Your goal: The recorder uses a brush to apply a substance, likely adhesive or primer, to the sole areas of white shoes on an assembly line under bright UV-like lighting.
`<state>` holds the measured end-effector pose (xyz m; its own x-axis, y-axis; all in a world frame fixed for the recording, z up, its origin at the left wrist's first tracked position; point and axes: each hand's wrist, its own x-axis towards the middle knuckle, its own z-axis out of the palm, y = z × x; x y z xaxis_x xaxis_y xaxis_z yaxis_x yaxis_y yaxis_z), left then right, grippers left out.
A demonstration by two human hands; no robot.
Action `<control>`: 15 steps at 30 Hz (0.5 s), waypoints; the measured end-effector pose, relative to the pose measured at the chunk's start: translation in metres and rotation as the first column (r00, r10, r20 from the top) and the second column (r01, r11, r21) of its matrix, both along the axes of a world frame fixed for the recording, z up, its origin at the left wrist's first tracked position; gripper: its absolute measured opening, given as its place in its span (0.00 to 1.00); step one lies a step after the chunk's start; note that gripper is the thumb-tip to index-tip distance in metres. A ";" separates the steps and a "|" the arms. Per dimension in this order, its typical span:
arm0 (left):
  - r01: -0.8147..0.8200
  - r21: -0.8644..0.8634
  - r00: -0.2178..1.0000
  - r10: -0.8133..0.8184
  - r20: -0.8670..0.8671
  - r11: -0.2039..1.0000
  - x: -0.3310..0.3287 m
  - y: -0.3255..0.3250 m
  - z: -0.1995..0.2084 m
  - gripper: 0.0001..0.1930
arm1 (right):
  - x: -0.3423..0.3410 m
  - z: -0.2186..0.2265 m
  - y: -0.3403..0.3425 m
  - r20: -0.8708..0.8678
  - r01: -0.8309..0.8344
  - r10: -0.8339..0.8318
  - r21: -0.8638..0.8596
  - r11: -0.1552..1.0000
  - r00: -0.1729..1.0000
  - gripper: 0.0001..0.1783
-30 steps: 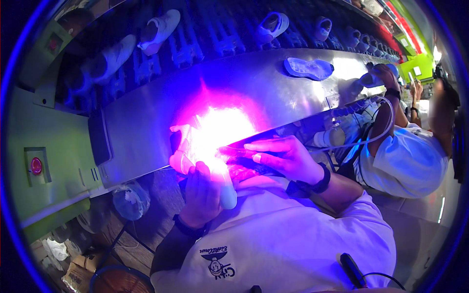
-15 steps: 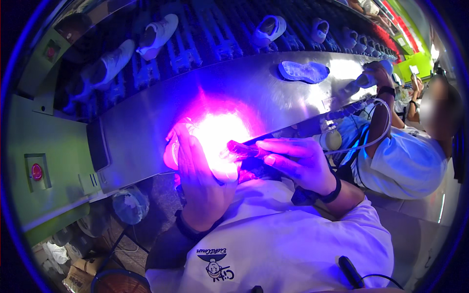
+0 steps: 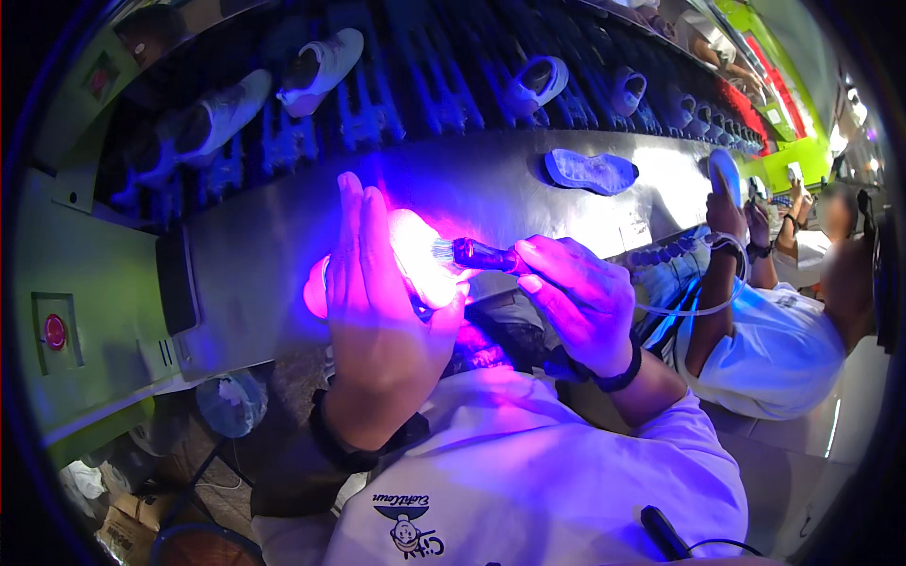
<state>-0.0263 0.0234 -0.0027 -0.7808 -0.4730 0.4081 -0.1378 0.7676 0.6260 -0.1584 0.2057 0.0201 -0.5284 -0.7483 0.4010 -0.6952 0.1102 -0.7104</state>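
My left hand (image 3: 392, 316) is wrapped round a pale shoe (image 3: 420, 255), its fingers pointing up along the side. Strong pink and violet light washes out the shoe's surface, and the hand covers much of it. My right hand (image 3: 587, 300) pinches a brush (image 3: 486, 256) by its dark handle between thumb and fingers. The brush lies almost level, its bristles touching the shoe's bright side or just in front of it. In front of both hands, a loose pale shoe sole (image 3: 591, 172) rests on the metal ledge (image 3: 491, 179).
Beyond the ledge runs a dark conveyor rack (image 3: 406, 85) bearing several white shoes (image 3: 321, 74). A green machine panel with a red button (image 3: 55, 331) stands at left, a bagged bin (image 3: 232, 404) below it. At right, a co-worker (image 3: 769, 344) holds a sole near a white hose (image 3: 687, 309).
The glare on the shoe has shrunk, so its edge and the brush's bristles show better. The shoe appears turned in my left hand. At right, the co-worker's sole has been raised upright.
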 end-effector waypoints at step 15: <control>0.102 -0.172 0.991 -0.086 0.098 0.980 0.017 -0.071 0.001 0.58 | 0.008 -0.088 -0.036 0.255 0.045 -0.020 -0.095 0.994 0.967 0.19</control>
<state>-0.0095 -0.0473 -0.0020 -0.8557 -0.3223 0.4048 -0.1092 0.8771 0.4677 -0.1503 0.1697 -0.0683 -0.6457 -0.6923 0.3222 -0.4883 0.0499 -0.8713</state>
